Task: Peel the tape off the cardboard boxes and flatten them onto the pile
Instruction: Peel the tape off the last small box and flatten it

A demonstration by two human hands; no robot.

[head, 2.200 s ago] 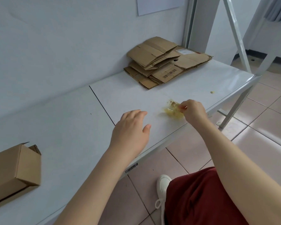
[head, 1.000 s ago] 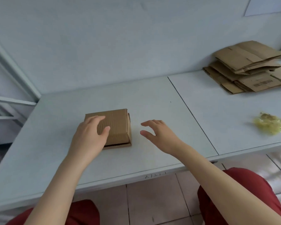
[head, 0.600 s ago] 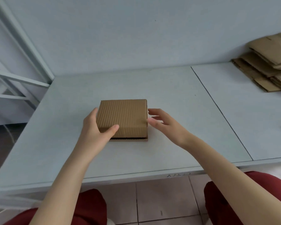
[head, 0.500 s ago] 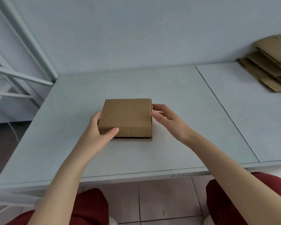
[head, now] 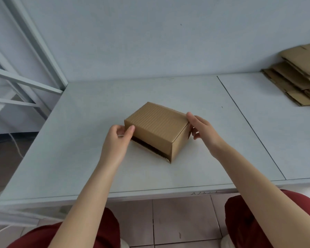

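Cardboard box (head: 157, 126), hands (head: 115, 140) (head: 205, 130) gripping, edge scrawl (head: 204, 192) illegible

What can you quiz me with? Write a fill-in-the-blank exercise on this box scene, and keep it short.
1. The left hand and the right hand both hold one brown ____ box.
2. The pile of flattened cardboard lies on the table, to the person's ____ of the box.
3. The person's trousers are dark ____.

Missing words: cardboard; right; red.
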